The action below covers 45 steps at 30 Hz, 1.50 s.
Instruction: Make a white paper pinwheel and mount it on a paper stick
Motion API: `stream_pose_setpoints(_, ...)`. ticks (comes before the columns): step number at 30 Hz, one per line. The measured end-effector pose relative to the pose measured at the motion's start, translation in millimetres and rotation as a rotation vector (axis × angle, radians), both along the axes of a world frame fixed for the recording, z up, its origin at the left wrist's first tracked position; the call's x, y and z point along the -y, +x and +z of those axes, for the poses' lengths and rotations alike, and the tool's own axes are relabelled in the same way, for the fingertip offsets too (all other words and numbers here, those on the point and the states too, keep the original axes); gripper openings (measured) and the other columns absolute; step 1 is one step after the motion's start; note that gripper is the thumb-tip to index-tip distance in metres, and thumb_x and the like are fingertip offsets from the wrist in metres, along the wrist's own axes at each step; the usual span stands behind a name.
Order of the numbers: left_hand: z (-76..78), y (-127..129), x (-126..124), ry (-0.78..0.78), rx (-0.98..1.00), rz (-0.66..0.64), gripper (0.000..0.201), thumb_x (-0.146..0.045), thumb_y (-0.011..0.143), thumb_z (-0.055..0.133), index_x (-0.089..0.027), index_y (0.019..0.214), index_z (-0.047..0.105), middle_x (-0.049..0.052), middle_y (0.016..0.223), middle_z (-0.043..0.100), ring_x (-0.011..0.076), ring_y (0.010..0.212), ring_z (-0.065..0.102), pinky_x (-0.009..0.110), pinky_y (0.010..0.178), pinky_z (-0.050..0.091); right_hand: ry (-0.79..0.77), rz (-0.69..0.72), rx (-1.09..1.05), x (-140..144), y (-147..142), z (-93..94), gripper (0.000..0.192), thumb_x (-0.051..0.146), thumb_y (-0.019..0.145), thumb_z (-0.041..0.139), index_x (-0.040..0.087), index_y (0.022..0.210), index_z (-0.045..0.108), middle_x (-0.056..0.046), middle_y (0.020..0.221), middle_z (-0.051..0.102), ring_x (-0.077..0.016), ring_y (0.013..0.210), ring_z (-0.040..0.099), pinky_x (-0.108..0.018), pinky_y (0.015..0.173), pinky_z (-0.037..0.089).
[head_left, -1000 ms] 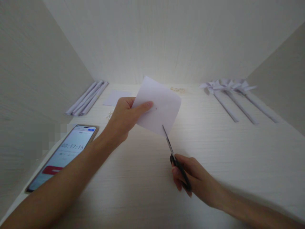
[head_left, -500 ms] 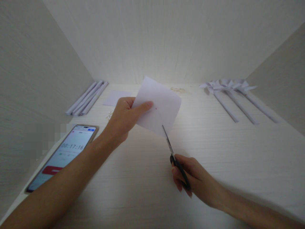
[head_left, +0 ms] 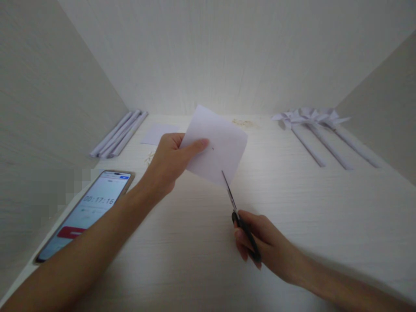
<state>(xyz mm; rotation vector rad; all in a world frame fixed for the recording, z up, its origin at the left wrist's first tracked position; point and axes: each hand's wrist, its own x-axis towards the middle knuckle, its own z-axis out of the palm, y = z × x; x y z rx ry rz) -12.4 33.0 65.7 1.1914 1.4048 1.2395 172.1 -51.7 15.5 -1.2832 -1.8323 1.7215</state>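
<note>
One paper square (head_left: pixel 217 145) pinched aloft by left hand (head_left: pixel 169 160); right hand (head_left: pixel 260 242) grips scissors (head_left: pixel 238 216), blade tips touching its lower corner.

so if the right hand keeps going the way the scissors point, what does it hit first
Most likely the paper held up by the left hand: the scissors in the right hand already reach its lower edge.

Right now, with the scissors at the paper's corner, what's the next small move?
Probably ease the scissors in the right hand toward the dot, since their tip only meets the lower corner of the paper square held up by the left hand.
</note>
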Motion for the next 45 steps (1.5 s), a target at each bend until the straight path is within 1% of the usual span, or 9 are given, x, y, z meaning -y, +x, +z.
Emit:
stream_pose_setpoints(5, -0.9, 1.5, 1.6, -0.019, 0.001, -0.02, 0.02, -0.035, 0.055, 0.064, -0.015, 0.06, 0.063, 0.003, 0.06, 0.063, 0.0153, 0.052, 0.056, 0.026, 0.048, 0.043, -0.017, -0.003, -0.03, 0.4, -0.7, 0.1, 0.035, 0.045, 0.083, 0.035, 0.016, 0.065, 0.041, 0.003, 0.053, 0.044, -0.0049, 0.042, 0.039, -0.016, 0.037, 0.032)
stream_pose_setpoints(12, -0.5, 4.9, 5.4, -0.043, 0.006, -0.046, 0.018, -0.034, 0.056, 0.064, -0.016, 0.057, 0.063, 0.003, 0.059, 0.063, 0.0137, 0.049, 0.054, 0.024, 0.044, 0.041, -0.007, -0.014, -0.051, 1.0, -0.1, -0.8, 0.034, 0.043, 0.084, 0.035, 0.016, 0.065, 0.042, 0.003, 0.053, 0.045, -0.0044, 0.041, 0.039, -0.015, 0.037, 0.031)
stream_pose_setpoints(25, 3.0, 10.7, 15.3, -0.088, -0.09, -0.088, 0.021, -0.036, 0.06, 0.059, -0.016, 0.057, 0.063, 0.002, 0.053, 0.061, 0.0124, 0.044, 0.05, 0.021, 0.038, 0.036, -0.041, -0.041, -0.141, 0.6, -1.5, 1.0, 0.038, 0.05, 0.081, 0.037, 0.016, 0.066, 0.041, 0.003, 0.054, 0.043, -0.0038, 0.041, 0.037, -0.016, 0.036, 0.028)
stream_pose_setpoints(35, 1.1, 11.7, 15.6, -0.064, -0.102, -0.074, 0.02, -0.035, 0.06, 0.059, -0.016, 0.055, 0.063, 0.002, 0.049, 0.058, 0.012, 0.041, 0.048, 0.02, 0.036, 0.033, -0.052, -0.06, -0.158, 1.3, -1.8, -1.3, 0.035, 0.048, 0.082, 0.038, 0.016, 0.066, 0.041, 0.003, 0.054, 0.044, -0.0035, 0.04, 0.036, -0.015, 0.035, 0.028)
stream_pose_setpoints(45, -1.9, 11.2, 13.7, -0.044, -0.096, -0.068, 0.02, -0.035, 0.059, 0.059, -0.016, 0.055, 0.064, 0.003, 0.049, 0.059, 0.013, 0.04, 0.049, 0.021, 0.035, 0.033, -0.048, -0.069, -0.15, 1.9, -0.9, -2.5, 0.034, 0.044, 0.083, 0.038, 0.016, 0.063, 0.041, 0.004, 0.051, 0.043, -0.0038, 0.04, 0.037, -0.015, 0.036, 0.029)
